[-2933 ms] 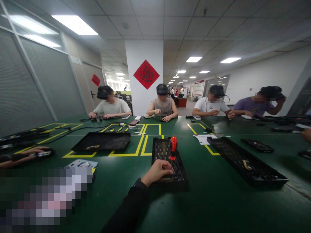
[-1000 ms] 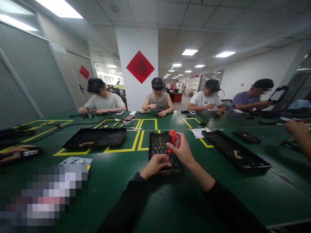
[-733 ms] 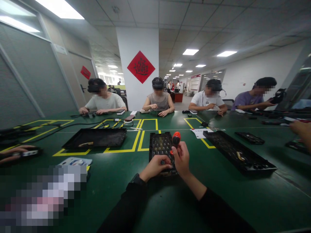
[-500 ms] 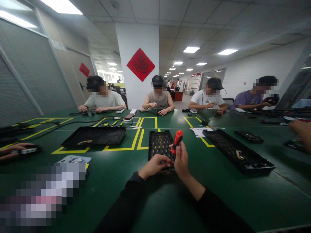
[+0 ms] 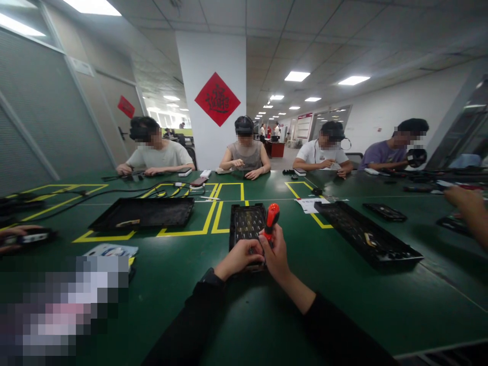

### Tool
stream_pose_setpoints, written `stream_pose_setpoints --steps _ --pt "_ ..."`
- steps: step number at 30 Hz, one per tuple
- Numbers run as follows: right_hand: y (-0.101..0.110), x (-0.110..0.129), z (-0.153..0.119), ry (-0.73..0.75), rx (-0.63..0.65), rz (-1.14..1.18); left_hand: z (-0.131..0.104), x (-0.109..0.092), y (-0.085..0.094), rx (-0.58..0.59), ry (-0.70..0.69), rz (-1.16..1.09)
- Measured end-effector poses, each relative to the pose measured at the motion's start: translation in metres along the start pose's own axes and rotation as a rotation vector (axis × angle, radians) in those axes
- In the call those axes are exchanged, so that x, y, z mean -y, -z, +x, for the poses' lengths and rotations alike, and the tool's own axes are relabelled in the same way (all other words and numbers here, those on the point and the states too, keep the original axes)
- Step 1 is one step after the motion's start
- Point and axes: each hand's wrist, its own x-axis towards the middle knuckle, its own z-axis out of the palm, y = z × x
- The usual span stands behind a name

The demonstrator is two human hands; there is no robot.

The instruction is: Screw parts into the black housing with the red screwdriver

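Note:
My right hand [image 5: 276,254] is wrapped round a screwdriver [image 5: 272,218] with a red and black handle, held nearly upright with its shaft hidden behind my fingers. My left hand [image 5: 241,258] is closed in a pinch beside it, its fingertips close against the right hand's fingers. What the left fingers pinch, if anything, is hidden. Both hands are over the near end of a black rectangular tray-like panel [image 5: 247,216], which carries rows of small light pieces and lies on the green table [image 5: 244,325].
A black tray [image 5: 152,211] lies at left; a long black tray [image 5: 366,231] with loose pieces lies at right. A flat dark part [image 5: 385,211] rests beyond it. Cables [image 5: 114,185] cross the left side. Several people sit opposite; other people's hands [image 5: 468,211] reach in from both sides.
The view has shifted slightly. The screwdriver handle has moved a little left and stands more upright. My right hand's fingers have come closer to my left fingertips.

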Motion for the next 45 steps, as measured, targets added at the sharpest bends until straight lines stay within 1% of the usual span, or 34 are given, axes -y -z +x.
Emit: stream_pose_setpoints --steps 3,7,10,18,26,29,34,39,41,45 --pt "0.0 0.001 -0.001 -0.01 0.018 0.033 -0.001 -0.003 0.001 0.008 0.014 -0.018" --pt "0.001 0.003 0.0 -0.024 0.039 0.032 -0.002 -0.009 0.005 0.051 -0.006 -0.059" --pt "0.002 0.003 0.0 -0.019 0.051 0.021 -0.002 -0.01 0.006 0.054 -0.01 -0.074" --pt "-0.001 -0.002 0.0 -0.023 0.092 0.081 0.0 -0.001 0.001 -0.032 -0.03 -0.072" --pt "-0.002 -0.005 0.0 -0.026 0.089 0.063 0.0 -0.005 0.001 -0.062 -0.034 -0.054" --pt "-0.002 -0.004 0.0 -0.033 0.061 0.062 -0.001 -0.007 0.002 -0.045 -0.026 -0.046" --pt "-0.003 -0.003 0.0 -0.054 0.043 0.081 -0.003 -0.011 0.006 0.033 -0.051 -0.038" --pt "-0.002 -0.003 0.0 -0.065 0.047 0.076 -0.002 -0.009 0.004 0.073 -0.003 -0.16" --pt "-0.002 -0.003 0.001 -0.067 0.05 0.087 -0.002 -0.008 0.002 0.067 0.018 -0.201" --pt "0.0 0.0 0.002 -0.065 0.058 0.063 -0.001 -0.005 0.0 0.023 0.042 -0.191"
